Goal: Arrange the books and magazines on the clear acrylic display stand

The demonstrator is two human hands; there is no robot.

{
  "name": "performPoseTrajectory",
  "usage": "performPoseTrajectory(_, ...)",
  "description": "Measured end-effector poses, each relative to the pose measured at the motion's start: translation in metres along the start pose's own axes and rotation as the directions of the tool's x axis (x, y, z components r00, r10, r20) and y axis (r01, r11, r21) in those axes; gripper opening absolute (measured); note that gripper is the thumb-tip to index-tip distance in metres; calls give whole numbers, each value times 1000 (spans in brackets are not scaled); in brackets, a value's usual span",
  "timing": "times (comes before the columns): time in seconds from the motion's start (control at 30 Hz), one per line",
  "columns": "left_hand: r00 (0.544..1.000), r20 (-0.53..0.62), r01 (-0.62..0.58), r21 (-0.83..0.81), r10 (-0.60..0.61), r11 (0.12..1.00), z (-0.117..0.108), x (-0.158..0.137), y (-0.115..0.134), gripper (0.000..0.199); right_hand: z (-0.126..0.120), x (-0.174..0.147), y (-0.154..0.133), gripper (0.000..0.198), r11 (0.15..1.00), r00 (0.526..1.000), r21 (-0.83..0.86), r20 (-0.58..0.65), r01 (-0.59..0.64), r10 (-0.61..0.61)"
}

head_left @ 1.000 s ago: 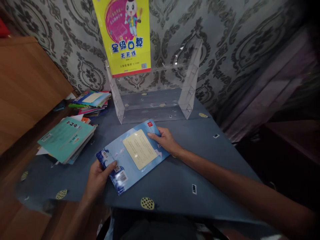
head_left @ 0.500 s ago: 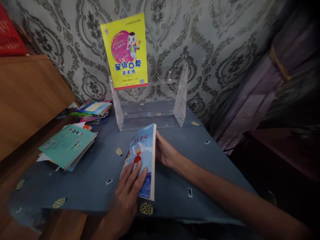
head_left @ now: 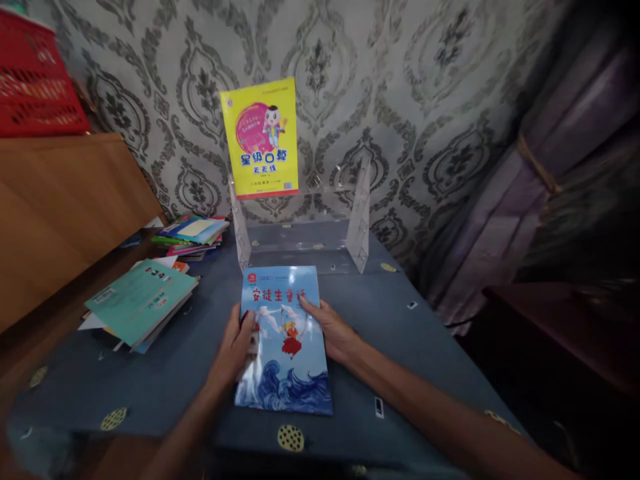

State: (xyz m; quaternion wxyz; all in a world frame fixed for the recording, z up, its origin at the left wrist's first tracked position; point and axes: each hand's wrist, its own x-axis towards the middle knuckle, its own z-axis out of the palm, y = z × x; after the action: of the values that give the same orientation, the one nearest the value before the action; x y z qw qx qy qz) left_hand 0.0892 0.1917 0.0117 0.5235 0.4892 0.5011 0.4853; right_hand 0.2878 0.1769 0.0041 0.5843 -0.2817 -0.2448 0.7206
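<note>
A blue storybook (head_left: pixel 287 360) with red Chinese lettering and a painted figure above waves faces me, front cover up, over the near part of the table. My left hand (head_left: pixel 239 340) grips its left edge, thumb on the cover. On the right edge my right hand (head_left: pixel 333 327) is closed, its thumb over the end of the title; the fingers behind the book are hidden. Just beyond the book stands a clear acrylic rack (head_left: pixel 358 217). A yellow workbook (head_left: pixel 265 143) is propped upright in its top tier at the left.
Left on the blue patterned tablecloth (head_left: pixel 200 387) lie a pile topped by a teal book (head_left: pixel 145 300) and a farther stack of books (head_left: pixel 193 230). A wooden cabinet (head_left: pixel 65 200) bearing a red basket (head_left: pixel 40 80) borders the left. A purple curtain (head_left: pixel 500 220) hangs at right.
The storybook has turned from a tilted, edge-on pose to face me squarely. My left hand moved from across its cover to its left edge; my right thumb came onto the front.
</note>
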Motion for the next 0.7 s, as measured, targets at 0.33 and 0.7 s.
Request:
performPoseTrajectory(0.33,992,29,-103,-420,126,902,63,41,51,67,54,31,-52,57,941,955,-169,91,293,-281)
performPoseTrajectory(0.7,934,-145,-349,-170,327,921,39,83,21,69,15,38,-42,57,700,906,-576,243,423,-348)
